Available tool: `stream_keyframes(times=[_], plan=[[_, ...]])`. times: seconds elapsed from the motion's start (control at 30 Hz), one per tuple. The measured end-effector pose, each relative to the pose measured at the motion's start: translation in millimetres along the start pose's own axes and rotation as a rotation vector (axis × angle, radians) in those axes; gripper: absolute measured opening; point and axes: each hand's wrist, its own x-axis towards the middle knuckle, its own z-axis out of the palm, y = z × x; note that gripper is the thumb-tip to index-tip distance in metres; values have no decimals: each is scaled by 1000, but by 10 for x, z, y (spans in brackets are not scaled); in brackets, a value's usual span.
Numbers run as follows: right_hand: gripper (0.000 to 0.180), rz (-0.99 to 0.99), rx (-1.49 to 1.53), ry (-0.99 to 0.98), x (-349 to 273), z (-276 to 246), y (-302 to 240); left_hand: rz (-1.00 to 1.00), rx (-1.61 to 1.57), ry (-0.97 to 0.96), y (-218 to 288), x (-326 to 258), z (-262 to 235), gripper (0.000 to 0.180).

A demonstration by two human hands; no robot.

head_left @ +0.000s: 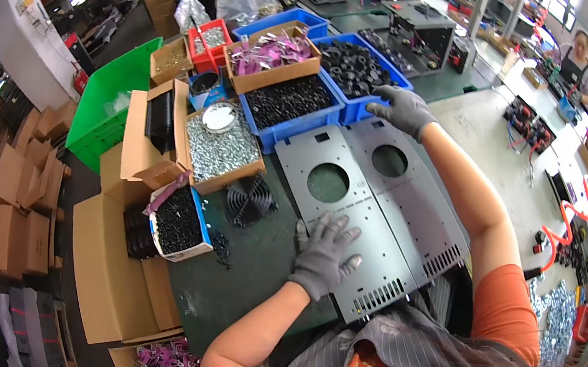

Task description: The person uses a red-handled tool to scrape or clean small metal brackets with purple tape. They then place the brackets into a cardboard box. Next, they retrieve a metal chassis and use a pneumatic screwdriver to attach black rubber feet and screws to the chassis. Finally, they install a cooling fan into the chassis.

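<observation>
Grey sheet-metal panel (pixel 345 210), flat, with one large round cut-out and a row of vent slots along its near edge: lies on the dark green worktop (pixel 246 269), directly in front of the person. Second grey metal panel (pixel 409 195) of the same pattern lies just beside it on the right, edges touching or overlapping; which one, cannot tell.

Left hand (pixel 323 252), grey knit glove: fingers spread flat, pressing on the lower left part of the first panel, grasping nothing.

Right hand (pixel 404 109), grey knit glove: arm stretched forward, fingers loosely curled at the far edge of the second panel, against the rim of a blue plastic bin of black ring-shaped parts (pixel 356 68). Whether it has hold of anything cannot be told.

Surroundings: blue plastic bin of small black parts (pixel 290 102); cardboard box of silvery screws (pixel 222 149); cardboard box of purple-tagged pieces (pixel 271 55); black round fan grille (pixel 250 200), left of the panels; small white box of black parts (pixel 178 222); green plastic crate (pixel 112 97), far left.
</observation>
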Motion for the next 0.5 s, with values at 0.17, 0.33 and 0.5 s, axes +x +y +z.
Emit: stream_keyframes(times=[0.17,0.33,0.5], plan=[[66,-47,-151,-33,826,441,-106,-35,1,-17,-67,-32,25,55],[67,-481,-234,-32,1486,832,409,2,-158,75,-96,-38,174,54],[41,-877,-61,76,1847,1033,626,2,-249,44,-71,-91,24,47]])
